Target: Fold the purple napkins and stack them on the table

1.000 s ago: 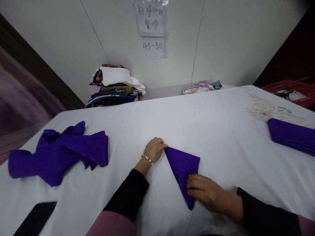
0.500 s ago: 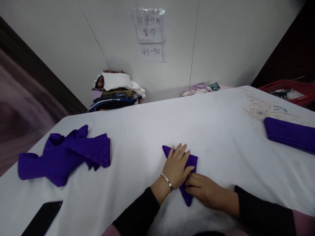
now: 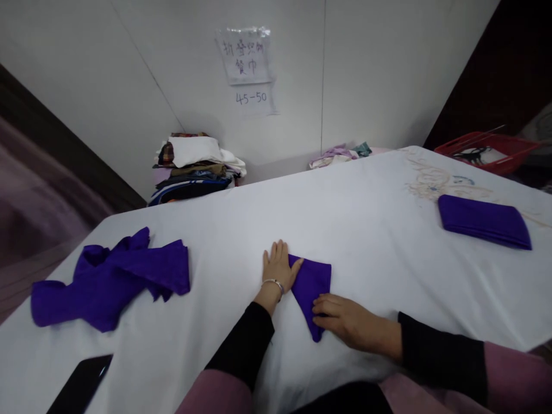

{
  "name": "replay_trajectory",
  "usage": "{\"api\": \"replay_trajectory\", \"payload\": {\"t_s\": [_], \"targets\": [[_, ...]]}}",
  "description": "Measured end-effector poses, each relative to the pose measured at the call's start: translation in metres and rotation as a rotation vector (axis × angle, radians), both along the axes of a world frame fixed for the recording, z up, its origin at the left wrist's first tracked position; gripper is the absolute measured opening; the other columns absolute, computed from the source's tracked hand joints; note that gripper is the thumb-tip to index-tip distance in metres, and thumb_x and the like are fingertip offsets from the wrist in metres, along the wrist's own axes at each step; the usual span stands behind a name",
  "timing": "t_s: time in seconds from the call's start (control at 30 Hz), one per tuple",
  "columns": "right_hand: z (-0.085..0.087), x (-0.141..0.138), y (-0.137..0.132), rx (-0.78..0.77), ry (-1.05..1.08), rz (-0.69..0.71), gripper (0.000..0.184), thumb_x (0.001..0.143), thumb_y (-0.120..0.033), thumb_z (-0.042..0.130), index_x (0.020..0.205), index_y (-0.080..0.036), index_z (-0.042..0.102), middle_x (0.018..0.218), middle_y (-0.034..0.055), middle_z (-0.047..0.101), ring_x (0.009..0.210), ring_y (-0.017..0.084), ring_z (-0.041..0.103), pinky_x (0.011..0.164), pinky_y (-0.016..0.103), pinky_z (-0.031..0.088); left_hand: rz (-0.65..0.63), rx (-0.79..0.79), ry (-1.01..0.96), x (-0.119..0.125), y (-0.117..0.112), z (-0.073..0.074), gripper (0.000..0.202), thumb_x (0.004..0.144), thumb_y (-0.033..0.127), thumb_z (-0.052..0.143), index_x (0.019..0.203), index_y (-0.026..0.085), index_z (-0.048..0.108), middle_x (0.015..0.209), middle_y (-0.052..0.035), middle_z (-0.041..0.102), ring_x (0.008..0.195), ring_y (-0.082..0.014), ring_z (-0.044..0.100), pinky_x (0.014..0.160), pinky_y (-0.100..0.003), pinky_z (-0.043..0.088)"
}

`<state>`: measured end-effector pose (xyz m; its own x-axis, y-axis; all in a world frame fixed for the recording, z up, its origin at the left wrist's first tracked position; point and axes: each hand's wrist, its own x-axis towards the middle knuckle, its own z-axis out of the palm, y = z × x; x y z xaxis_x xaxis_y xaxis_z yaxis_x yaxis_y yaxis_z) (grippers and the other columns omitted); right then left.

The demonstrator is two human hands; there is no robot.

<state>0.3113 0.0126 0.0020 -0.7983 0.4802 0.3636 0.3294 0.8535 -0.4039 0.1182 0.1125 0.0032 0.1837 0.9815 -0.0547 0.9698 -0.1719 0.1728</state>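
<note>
A purple cloth napkin (image 3: 307, 282), folded into a narrow triangle with its point towards me, lies on the white tablecloth. My left hand (image 3: 278, 269) rests flat at its upper left edge, fingers stretched out and a silver bracelet on the wrist; its thumb reaches onto the cloth. At the napkin's lower right edge is my right hand (image 3: 340, 316), its fingers curled together on the fabric near the point. The right thumb is hidden.
Crumpled purple cloths (image 3: 112, 276) lie at left, with a black phone-like slab (image 3: 81, 384) nearer me. A folded purple stack (image 3: 483, 221) sits at right. Beyond the table are piled clothes (image 3: 194, 164), more fabric (image 3: 334, 155), a red basket (image 3: 513, 155) and a wall sign (image 3: 245, 66).
My left hand has slid left off the middle of the napkin to its edge, uncovering more of it. The right hand stays at the lower right edge. The view has shifted slightly.
</note>
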Motion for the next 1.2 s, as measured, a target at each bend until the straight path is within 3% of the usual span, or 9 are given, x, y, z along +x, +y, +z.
{"api": "replay_trajectory", "payload": {"t_s": [0.1,0.2,0.27,0.37,0.5,0.7,0.9,1.03,1.2], "targets": [[0.001,0.001,-0.001,0.016,-0.002,-0.004,0.034,0.091,-0.009,0.033,0.111,-0.013,0.060,0.107,0.0113,0.061,0.112,0.020,0.047,0.098,0.039,0.037,0.090,-0.002,-0.017,-0.005,0.018,0.005,0.067,0.088,0.054,0.025,0.138,0.010,0.031,0.149,-0.0126,0.024,0.138,-0.0268,0.016,0.110,-0.052,0.012],[0.004,0.001,0.000,0.028,0.014,0.002,0.033,0.091,-0.008,0.033,0.107,-0.013,0.062,0.108,0.0111,0.060,0.110,0.020,0.048,0.098,0.037,0.038,0.140,0.034,-0.027,-0.003,0.014,0.015,0.061,0.091,0.047,0.024,0.137,0.007,0.032,0.148,-0.0163,0.025,0.137,-0.0290,0.017,0.109,-0.055,0.015],[0.004,0.000,0.001,0.018,0.013,0.005,0.032,0.091,-0.009,0.034,0.106,-0.013,0.062,0.108,0.0109,0.060,0.109,0.020,0.048,0.096,0.036,0.039,0.063,0.096,-0.043,0.003,-0.004,0.021,0.058,0.092,0.044,0.022,0.138,0.009,0.031,0.149,-0.0140,0.023,0.138,-0.0261,0.013,0.111,-0.052,0.012],[0.004,-0.001,0.001,-0.014,0.009,0.010,0.032,0.091,-0.010,0.034,0.107,-0.014,0.061,0.107,0.0103,0.060,0.108,0.019,0.048,0.094,0.036,0.041,-0.217,0.174,-0.116,0.013,-0.045,0.021,0.055,0.092,0.044,0.024,0.138,0.013,0.031,0.149,-0.0107,0.024,0.139,-0.0230,0.011,0.112,-0.049,0.012],[0.004,-0.002,-0.004,-0.018,0.009,0.012,0.033,0.090,-0.011,0.037,0.116,-0.015,0.058,0.109,0.0120,0.060,0.112,0.020,0.046,0.096,0.040,0.041,-0.286,0.083,-0.166,0.019,-0.083,0.005,0.053,0.093,0.040,0.025,0.140,0.016,0.027,0.150,-0.0103,0.023,0.138,-0.0216,0.015,0.111,-0.048,0.019],[0.013,0.012,-0.022,-0.027,-0.089,-0.019,0.035,0.089,-0.014,0.040,0.122,-0.011,0.053,0.124,0.0137,0.056,0.126,0.021,0.038,0.106,0.043,0.031,-0.278,0.015,-0.106,0.017,-0.086,-0.001,0.062,0.091,0.048,0.025,0.141,0.011,0.026,0.150,-0.0125,0.021,0.139,-0.0236,0.011,0.111,-0.050,0.017],[0.023,0.028,-0.014,-0.002,0.117,-0.144,0.038,0.090,-0.011,0.037,0.126,-0.019,0.046,0.111,0.0076,0.065,0.110,0.012,0.054,0.104,0.040,0.034,-0.277,-0.008,-0.032,0.022,-0.089,0.008,0.072,0.086,0.056,0.031,0.140,0.009,0.025,0.150,-0.0140,0.016,0.139,-0.0274,0.009,0.110,-0.055,0.012],[0.025,0.021,0.011,-0.003,0.018,-0.269,0.044,0.093,-0.030,0.042,0.135,-0.016,0.039,0.134,0.0135,0.047,0.130,0.020,0.034,0.107,0.046,0.028,-0.275,-0.015,-0.033,0.022,-0.090,0.007,0.073,0.086,0.056,0.031,0.141,0.009,0.025,0.150,-0.0133,0.018,0.139,-0.0276,0.010,0.110,-0.056,0.011],[0.014,0.018,0.033,-0.127,-0.246,-0.251,0.069,0.089,-0.055,0.039,0.143,-0.014,0.024,0.147,0.0153,0.027,0.138,0.025,0.014,0.110,0.051,0.014,-0.271,0.028,-0.052,0.021,-0.090,0.002,0.070,0.086,0.055,0.029,0.142,0.012,0.024,0.151,-0.0109,0.017,0.139,-0.0256,0.009,0.111,-0.055,0.010]]}}
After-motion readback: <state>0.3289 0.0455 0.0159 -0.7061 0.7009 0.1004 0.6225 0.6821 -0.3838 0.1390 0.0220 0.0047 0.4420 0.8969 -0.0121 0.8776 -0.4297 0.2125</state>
